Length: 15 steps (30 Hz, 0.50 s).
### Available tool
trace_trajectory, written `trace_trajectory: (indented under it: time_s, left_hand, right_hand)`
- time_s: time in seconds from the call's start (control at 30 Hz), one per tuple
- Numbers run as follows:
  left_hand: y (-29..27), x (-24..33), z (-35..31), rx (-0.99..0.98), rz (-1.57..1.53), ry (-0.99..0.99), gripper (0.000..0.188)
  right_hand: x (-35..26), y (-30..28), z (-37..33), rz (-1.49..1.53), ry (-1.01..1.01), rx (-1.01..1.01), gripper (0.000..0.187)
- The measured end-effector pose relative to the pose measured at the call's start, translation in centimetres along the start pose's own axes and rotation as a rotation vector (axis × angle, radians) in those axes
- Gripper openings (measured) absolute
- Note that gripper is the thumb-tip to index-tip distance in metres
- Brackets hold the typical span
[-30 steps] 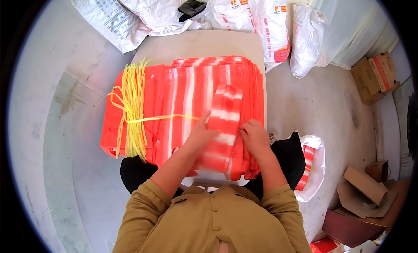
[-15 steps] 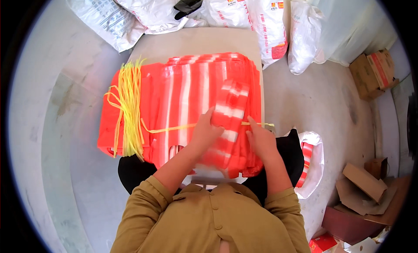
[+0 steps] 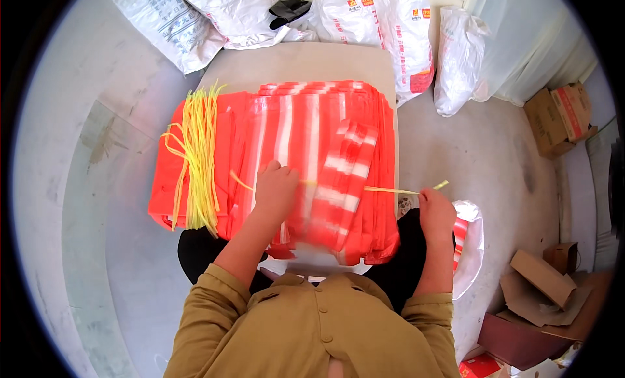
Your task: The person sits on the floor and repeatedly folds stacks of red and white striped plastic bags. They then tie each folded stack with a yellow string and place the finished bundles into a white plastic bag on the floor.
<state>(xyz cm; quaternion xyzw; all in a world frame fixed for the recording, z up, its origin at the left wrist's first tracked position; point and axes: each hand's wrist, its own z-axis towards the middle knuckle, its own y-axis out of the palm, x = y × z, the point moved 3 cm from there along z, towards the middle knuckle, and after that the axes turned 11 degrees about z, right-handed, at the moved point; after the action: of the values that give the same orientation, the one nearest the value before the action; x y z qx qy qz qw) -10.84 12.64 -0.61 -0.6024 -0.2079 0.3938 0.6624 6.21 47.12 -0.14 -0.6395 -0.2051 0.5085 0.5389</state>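
A folded bundle of red-and-white striped plastic bags (image 3: 348,170) lies slantwise on a wide stack of similar striped plastic (image 3: 286,121). Under the bundle runs a thin yellow tie strip (image 3: 389,190), showing on both sides of it. My left hand (image 3: 277,188) is closed on the strip left of the bundle, its end poking out past my fingers. Beyond the stack's right edge, my right hand (image 3: 436,212) pinches the strip's other end and holds it nearly straight. A thick bunch of loose yellow strips (image 3: 202,160) rests on red plastic at the left.
The stack sits on a beige board (image 3: 299,59) in front of me. Full white sacks (image 3: 348,20) line the far side. By my right knee stands an open white sack (image 3: 475,261) with striped bundles inside. Cardboard boxes (image 3: 543,280) are at the right.
My hands have left the bundle's sides and moved apart, left hand leftward, right hand rightward. Each now grips an end of the strip. The bundle stays nearly in place.
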Motion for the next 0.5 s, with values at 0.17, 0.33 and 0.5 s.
trace_trajectory:
  time_s: [0.17, 0.33, 0.5]
  left_hand:
    - [-1.8, 0.6, 1.5, -0.211, -0.568, -0.330, 0.010]
    - [-1.2, 1.3, 2.1, -0.374, -1.435, -0.287, 0.023]
    - [-1.9, 2.9, 2.2, -0.339, -1.162, -0.103, 0.022]
  right_hand:
    - [-0.3, -2.4, -0.6, 0.009, -0.013, 0.061, 0.019]
    - [-4.2, -5.3, -1.0, 0.244, -0.150, 0.196, 0.013]
    - [-8.4, -5.1, -0.3, 0.447, -0.339, 0.238, 0.012]
